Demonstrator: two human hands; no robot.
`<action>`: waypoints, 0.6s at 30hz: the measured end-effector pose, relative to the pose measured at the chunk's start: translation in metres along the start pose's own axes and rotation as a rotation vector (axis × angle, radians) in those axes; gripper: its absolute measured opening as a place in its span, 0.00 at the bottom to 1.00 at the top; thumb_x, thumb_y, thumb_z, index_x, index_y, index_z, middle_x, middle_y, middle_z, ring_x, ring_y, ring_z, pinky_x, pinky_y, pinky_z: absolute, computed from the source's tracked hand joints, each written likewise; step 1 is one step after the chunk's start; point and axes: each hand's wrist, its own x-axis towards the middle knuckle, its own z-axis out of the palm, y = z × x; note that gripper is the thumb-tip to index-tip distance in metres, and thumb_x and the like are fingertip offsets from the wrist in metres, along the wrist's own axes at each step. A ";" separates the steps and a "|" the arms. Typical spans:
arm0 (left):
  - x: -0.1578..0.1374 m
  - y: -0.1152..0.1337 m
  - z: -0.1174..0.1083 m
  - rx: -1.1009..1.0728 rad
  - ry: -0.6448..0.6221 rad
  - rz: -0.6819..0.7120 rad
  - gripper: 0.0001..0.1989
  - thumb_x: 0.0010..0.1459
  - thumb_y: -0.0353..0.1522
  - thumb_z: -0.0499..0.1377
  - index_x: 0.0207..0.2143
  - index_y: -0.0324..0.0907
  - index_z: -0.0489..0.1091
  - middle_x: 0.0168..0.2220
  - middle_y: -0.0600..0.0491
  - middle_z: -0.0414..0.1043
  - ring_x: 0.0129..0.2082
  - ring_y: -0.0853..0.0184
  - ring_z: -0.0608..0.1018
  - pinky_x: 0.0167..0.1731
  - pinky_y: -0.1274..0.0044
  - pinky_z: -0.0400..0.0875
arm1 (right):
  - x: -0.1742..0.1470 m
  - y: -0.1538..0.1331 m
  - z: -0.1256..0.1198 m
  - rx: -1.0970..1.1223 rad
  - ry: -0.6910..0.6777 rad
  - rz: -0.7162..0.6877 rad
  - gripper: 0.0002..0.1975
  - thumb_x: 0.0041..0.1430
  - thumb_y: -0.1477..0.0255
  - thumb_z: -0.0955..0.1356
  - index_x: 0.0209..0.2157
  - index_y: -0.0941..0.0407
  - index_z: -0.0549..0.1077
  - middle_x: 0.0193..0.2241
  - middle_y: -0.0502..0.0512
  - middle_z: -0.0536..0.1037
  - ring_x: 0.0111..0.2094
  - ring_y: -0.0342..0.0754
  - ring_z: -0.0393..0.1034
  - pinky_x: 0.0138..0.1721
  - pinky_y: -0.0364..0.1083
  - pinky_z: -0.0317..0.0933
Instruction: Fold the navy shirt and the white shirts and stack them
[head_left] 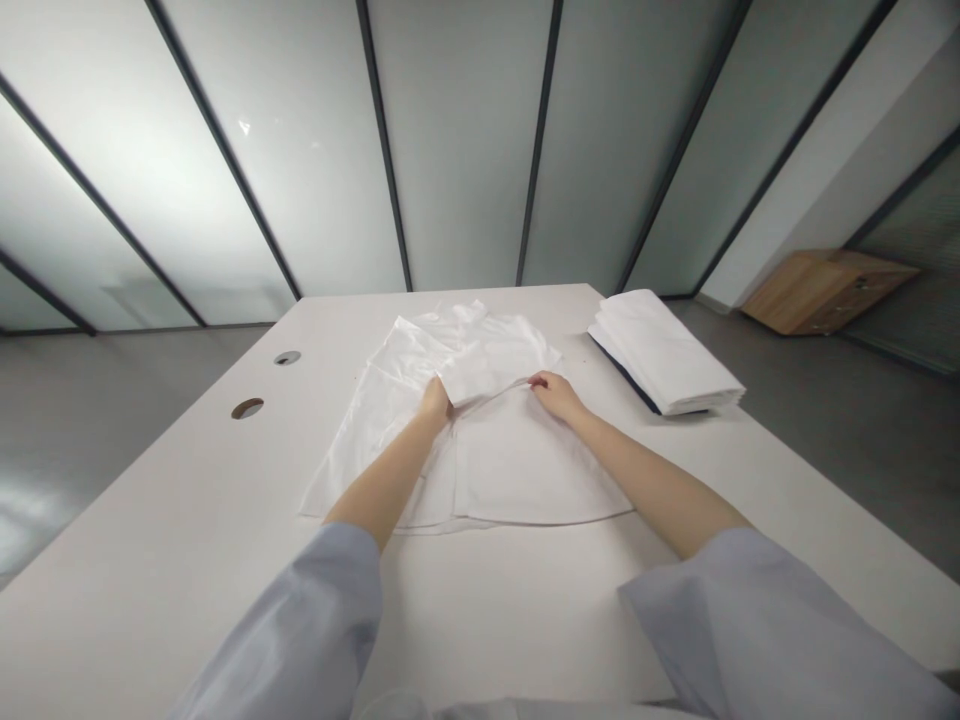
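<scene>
A folded white cloth [536,465] lies flat on the table in front of me. Clear, wrinkled plastic film [375,385], which looks like a bag, spreads on its left and beyond it. My left hand [436,400] is closed at the left end of a raised edge of the cloth, thumb up; the plastic lies right against it. At the right end of that same edge, my right hand [553,392] pinches it between thumb and fingertips. The edge stretches slightly slanted between both hands. Whether some plastic is also inside my left grip is hidden.
A thick stack of folded white cloth [667,350] with a dark underside rests near the table's right edge. Two round holes, one with a grey rim [287,357], pierce the white table [187,500] at left. A wooden cabinet [825,290] stands on the floor by the frosted partition [465,140].
</scene>
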 end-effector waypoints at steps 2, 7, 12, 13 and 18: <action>0.007 0.008 -0.002 -0.101 0.015 -0.005 0.16 0.57 0.41 0.56 0.45 0.45 0.73 0.41 0.50 0.79 0.46 0.60 0.78 0.46 0.69 0.74 | -0.004 -0.010 0.002 -0.157 0.003 -0.164 0.18 0.53 0.78 0.63 0.45 0.58 0.75 0.45 0.60 0.77 0.46 0.52 0.70 0.50 0.49 0.62; 0.020 0.024 -0.005 -0.100 -0.024 -0.053 0.21 0.58 0.46 0.53 0.47 0.44 0.72 0.41 0.50 0.79 0.41 0.60 0.80 0.38 0.70 0.76 | -0.005 -0.041 0.012 -0.465 -0.083 -0.503 0.22 0.55 0.78 0.65 0.52 0.58 0.72 0.54 0.63 0.71 0.55 0.56 0.61 0.55 0.53 0.54; 0.020 0.041 -0.009 -0.058 0.036 -0.056 0.19 0.59 0.43 0.54 0.47 0.44 0.72 0.39 0.50 0.79 0.36 0.62 0.81 0.30 0.74 0.75 | 0.007 -0.055 0.013 -0.594 -0.110 -0.544 0.14 0.61 0.76 0.62 0.43 0.57 0.77 0.43 0.63 0.77 0.48 0.57 0.67 0.50 0.54 0.54; 0.020 0.044 -0.010 -0.049 0.051 -0.046 0.18 0.59 0.42 0.54 0.47 0.45 0.72 0.38 0.50 0.79 0.35 0.62 0.81 0.30 0.74 0.75 | 0.008 -0.055 0.012 -0.592 -0.110 -0.564 0.13 0.61 0.75 0.62 0.41 0.58 0.78 0.41 0.63 0.78 0.46 0.56 0.67 0.49 0.53 0.54; 0.020 0.052 -0.017 -0.036 0.071 -0.008 0.16 0.59 0.38 0.54 0.48 0.46 0.71 0.38 0.52 0.79 0.36 0.63 0.80 0.34 0.74 0.74 | 0.001 -0.050 0.004 -0.552 -0.139 -0.641 0.12 0.61 0.74 0.62 0.37 0.59 0.78 0.39 0.63 0.77 0.43 0.55 0.67 0.47 0.51 0.54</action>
